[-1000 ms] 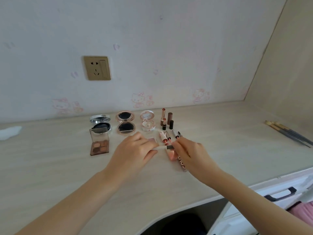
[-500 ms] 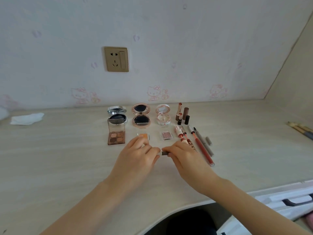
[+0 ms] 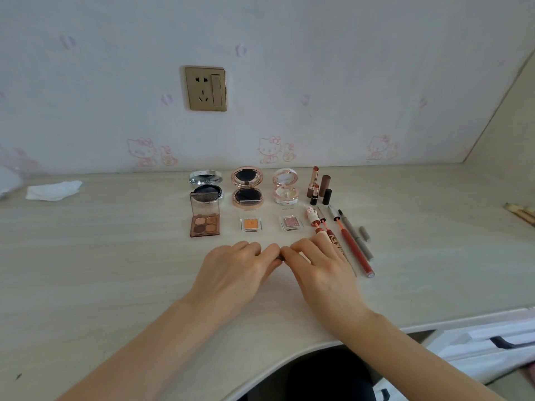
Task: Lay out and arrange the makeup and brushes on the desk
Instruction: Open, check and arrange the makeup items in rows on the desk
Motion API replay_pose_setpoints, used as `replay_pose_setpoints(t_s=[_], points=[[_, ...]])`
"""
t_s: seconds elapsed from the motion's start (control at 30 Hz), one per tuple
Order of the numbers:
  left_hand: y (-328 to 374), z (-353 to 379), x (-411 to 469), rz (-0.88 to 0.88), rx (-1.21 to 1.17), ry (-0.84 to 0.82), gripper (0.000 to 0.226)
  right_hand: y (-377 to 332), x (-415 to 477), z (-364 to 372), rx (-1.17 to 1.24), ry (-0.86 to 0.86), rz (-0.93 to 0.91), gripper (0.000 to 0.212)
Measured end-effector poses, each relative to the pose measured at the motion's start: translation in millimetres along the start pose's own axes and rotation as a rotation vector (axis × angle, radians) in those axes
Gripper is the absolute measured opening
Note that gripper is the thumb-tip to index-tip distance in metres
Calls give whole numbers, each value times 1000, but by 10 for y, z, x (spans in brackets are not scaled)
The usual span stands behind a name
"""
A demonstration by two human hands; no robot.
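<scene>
My left hand (image 3: 236, 272) and my right hand (image 3: 321, 273) meet fingertip to fingertip on the desk (image 3: 115, 256), both pinching a small dark makeup stick (image 3: 280, 257) that is almost wholly hidden. Behind them lie a four-colour eyeshadow palette (image 3: 205, 223), an orange single shadow (image 3: 250, 224) and a pink single shadow (image 3: 291, 223). Further back stand three open compacts: silver (image 3: 206, 186), rose-gold (image 3: 247, 186) and white (image 3: 285, 188). Lipsticks (image 3: 318, 186) stand to their right. Lip glosses and liner pens (image 3: 351, 241) lie beside my right hand.
Brushes (image 3: 521, 212) lie at the desk's far right edge. A crumpled white tissue (image 3: 53, 190) rests at the back left. A wall socket (image 3: 206, 88) sits above the compacts. A white drawer unit with a dark handle (image 3: 503, 341) is below right.
My hands have drawn back toward me and closed together on the small stick. The two single shadows and the lip pens, partly covered before, now show in full. The camera turned left.
</scene>
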State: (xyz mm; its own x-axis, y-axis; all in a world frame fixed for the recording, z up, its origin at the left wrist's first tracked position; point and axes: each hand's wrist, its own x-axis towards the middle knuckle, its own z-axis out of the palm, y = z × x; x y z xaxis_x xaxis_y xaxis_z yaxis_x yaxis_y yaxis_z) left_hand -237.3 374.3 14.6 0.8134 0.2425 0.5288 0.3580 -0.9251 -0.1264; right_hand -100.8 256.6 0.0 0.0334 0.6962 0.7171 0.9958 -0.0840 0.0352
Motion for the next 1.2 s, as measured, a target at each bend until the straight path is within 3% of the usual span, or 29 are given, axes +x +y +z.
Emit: replay_pose_setpoints(t_s=[0.27,0.8,1.0,1.2], points=[[5,-12,-6,-14,-25,-57,33,6,-8,-18,-26,33,-58,29],[-52,-111,-9,-124,-144,-200,52,74,19,2,-11,10,-63,21],[-29,-110,-25,-100,-264,-78,35,148,25,-72,5,58,6,14],[-61,-39,-21,-142,-303,-34,34,238,1,-97,-5,46,96,11]])
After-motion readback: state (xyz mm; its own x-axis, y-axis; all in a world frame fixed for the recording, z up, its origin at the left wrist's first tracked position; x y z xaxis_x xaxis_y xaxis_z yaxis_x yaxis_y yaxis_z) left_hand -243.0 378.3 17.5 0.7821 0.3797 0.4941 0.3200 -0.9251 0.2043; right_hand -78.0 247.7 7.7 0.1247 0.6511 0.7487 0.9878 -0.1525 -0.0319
